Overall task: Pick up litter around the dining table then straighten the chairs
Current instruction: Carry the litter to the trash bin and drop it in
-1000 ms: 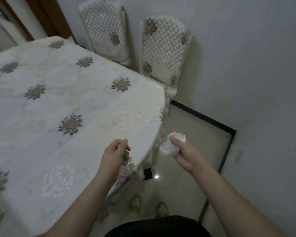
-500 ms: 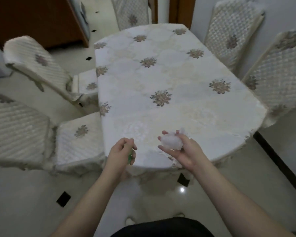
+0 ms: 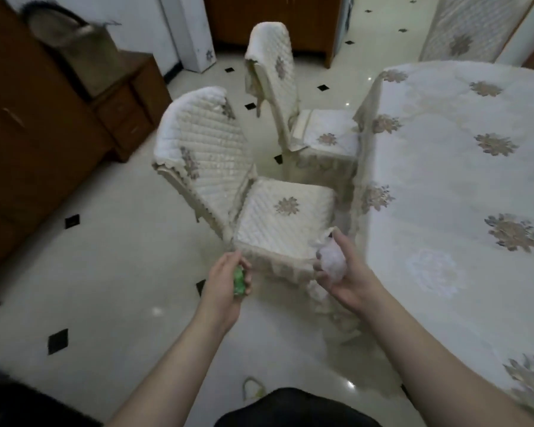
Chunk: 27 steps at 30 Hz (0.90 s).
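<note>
Litter in both my hands, at the table's corner.

My left hand (image 3: 227, 283) curls round a green scrap (image 3: 238, 279); my right hand (image 3: 341, 274) grips a white crumpled wad (image 3: 332, 262). The near chair (image 3: 244, 192) sits angled out from the table (image 3: 463, 192), its seat edge just ahead of my hands; open tiled floor (image 3: 105, 272) lies left.

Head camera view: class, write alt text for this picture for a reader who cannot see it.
A person's left hand grips a small green scrap and the right hand holds a crumpled white wad above a pale tiled floor. Ahead, two quilted chairs stand angled beside the cloth-covered dining table.
</note>
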Tool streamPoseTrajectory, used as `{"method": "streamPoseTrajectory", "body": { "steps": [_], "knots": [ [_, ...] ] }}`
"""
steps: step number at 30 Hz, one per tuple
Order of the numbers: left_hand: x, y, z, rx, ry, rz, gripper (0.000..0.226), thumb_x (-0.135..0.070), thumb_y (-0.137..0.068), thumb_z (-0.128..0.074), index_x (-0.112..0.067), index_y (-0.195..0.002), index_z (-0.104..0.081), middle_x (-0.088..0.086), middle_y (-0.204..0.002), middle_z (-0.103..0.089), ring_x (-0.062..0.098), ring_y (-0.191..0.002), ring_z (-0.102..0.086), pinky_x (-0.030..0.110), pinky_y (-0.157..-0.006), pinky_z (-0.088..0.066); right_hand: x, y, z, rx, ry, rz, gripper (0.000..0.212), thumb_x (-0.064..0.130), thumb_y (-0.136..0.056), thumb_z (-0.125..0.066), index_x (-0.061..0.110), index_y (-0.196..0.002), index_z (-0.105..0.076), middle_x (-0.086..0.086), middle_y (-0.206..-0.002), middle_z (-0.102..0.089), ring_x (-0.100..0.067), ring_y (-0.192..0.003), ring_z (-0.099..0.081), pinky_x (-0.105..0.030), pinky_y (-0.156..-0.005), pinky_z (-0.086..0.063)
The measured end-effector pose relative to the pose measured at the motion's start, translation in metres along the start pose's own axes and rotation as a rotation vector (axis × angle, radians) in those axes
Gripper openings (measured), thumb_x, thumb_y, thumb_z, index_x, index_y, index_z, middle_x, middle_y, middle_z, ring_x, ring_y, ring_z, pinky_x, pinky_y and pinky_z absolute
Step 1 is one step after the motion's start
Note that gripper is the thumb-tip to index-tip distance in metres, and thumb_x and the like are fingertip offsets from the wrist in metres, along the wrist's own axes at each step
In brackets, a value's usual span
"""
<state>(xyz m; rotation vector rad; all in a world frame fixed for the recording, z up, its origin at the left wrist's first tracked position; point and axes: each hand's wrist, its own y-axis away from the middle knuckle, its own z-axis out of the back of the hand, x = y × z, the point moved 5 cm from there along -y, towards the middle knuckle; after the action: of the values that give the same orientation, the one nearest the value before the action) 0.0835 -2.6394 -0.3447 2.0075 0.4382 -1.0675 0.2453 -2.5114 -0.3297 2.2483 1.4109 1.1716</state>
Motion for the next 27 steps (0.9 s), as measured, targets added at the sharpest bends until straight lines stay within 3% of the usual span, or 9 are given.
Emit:
{"method": "streamPoseTrajectory", "body": {
  "steps": [4,7,11,13,15,18,21,24,27],
  "knots": [
    [-0.046,-0.023,0.057,-0.055,0.247,0.038,0.026,-0.019,-0.097,-0.046,-0.015,-0.071,-0.049,0.001,-0.062,-0.052,0.01,-0.043,-0.044,0.018,-0.038,-0.028,-0.033,-0.036,-0.072,0.088,0.179,0.1,0.016,0.003,-0.085,-0.06,0.01,-0.097,-0.068,-0.007,-0.091,-0.072,-0.014,-0.078,-0.069,-0.023,-0.075,-0.053],
    [-0.069,-0.031,0.092,-0.097,0.309,0.031,0.025,-0.021,-0.096,-0.049,-0.018,-0.071,-0.05,0.001,-0.063,-0.053,0.012,-0.046,-0.044,0.02,-0.039,-0.03,-0.045,-0.062,-0.101,0.057,0.175,0.105,0.016,0.002,-0.092,-0.052,0.009,-0.1,-0.063,-0.004,-0.086,-0.07,-0.008,-0.073,-0.068,-0.02,-0.067,-0.055],
    [-0.091,-0.047,0.129,-0.174,0.407,0.026,0.024,-0.021,-0.094,-0.05,-0.019,-0.07,-0.051,0.0,-0.064,-0.051,0.011,-0.047,-0.042,0.021,-0.04,-0.029,-0.054,-0.098,-0.133,0.136,0.09,-0.021,0.016,0.004,-0.094,-0.049,0.015,-0.102,-0.058,-0.004,-0.086,-0.065,-0.022,-0.097,-0.067,-0.052,-0.092,-0.05],
    [-0.101,-0.058,0.145,-0.21,0.449,0.019,0.025,-0.02,-0.095,-0.048,-0.019,-0.07,-0.05,0.0,-0.063,-0.05,0.011,-0.047,-0.041,0.021,-0.039,-0.028,-0.059,-0.115,-0.148,0.132,0.081,-0.067,0.018,0.001,-0.091,-0.049,0.015,-0.1,-0.056,-0.004,-0.078,-0.064,-0.024,-0.089,-0.069,-0.051,-0.088,-0.053],
    [-0.107,-0.07,0.16,-0.248,0.44,0.014,0.025,-0.019,-0.096,-0.047,-0.018,-0.072,-0.049,0.0,-0.063,-0.05,0.011,-0.047,-0.04,0.021,-0.039,-0.029,-0.064,-0.137,-0.162,0.113,0.075,-0.085,0.012,0.005,-0.088,-0.058,0.015,-0.095,-0.058,-0.003,-0.072,-0.058,-0.014,-0.064,-0.064,-0.034,-0.065,-0.059],
    [-0.12,-0.093,0.183,-0.316,0.366,-0.016,0.022,-0.018,-0.095,-0.049,-0.017,-0.073,-0.048,0.001,-0.066,-0.051,0.012,-0.047,-0.042,0.021,-0.039,-0.029,-0.078,-0.172,-0.194,0.22,0.064,-0.206,0.03,0.023,-0.074,-0.079,0.015,-0.09,-0.056,0.001,-0.067,-0.045,-0.005,-0.048,-0.04,-0.016,-0.036,-0.04],
    [-0.151,-0.11,0.204,-0.384,0.312,-0.096,0.02,-0.015,-0.094,-0.05,-0.016,-0.073,-0.048,0.003,-0.068,-0.052,0.013,-0.047,-0.044,0.021,-0.038,-0.027,-0.09,-0.204,-0.235,0.343,0.114,-0.32,0.037,0.05,-0.077,-0.065,0.018,-0.092,-0.052,0.001,-0.075,-0.045,-0.004,-0.05,-0.036,-0.011,-0.034,-0.028],
    [-0.19,-0.12,0.223,-0.443,0.272,-0.189,0.021,-0.012,-0.095,-0.048,-0.015,-0.074,-0.049,0.003,-0.067,-0.053,0.013,-0.048,-0.045,0.021,-0.039,-0.027,-0.101,-0.229,-0.288,0.423,0.12,-0.401,0.056,0.072,-0.062,-0.058,0.017,-0.072,-0.052,0.002,-0.061,-0.044,-0.003,-0.039,-0.028,-0.013,-0.03,-0.016],
    [-0.219,-0.126,0.246,-0.494,0.292,-0.26,0.02,-0.013,-0.095,-0.048,-0.015,-0.075,-0.05,0.003,-0.068,-0.054,0.014,-0.05,-0.046,0.021,-0.039,-0.028,-0.118,-0.253,-0.336,0.437,0.227,-0.465,0.063,0.081,-0.069,-0.042,0.019,-0.058,-0.045,0.003,-0.05,-0.036,-0.005,-0.035,-0.02,-0.014,-0.039,-0.007]
  ]
}}
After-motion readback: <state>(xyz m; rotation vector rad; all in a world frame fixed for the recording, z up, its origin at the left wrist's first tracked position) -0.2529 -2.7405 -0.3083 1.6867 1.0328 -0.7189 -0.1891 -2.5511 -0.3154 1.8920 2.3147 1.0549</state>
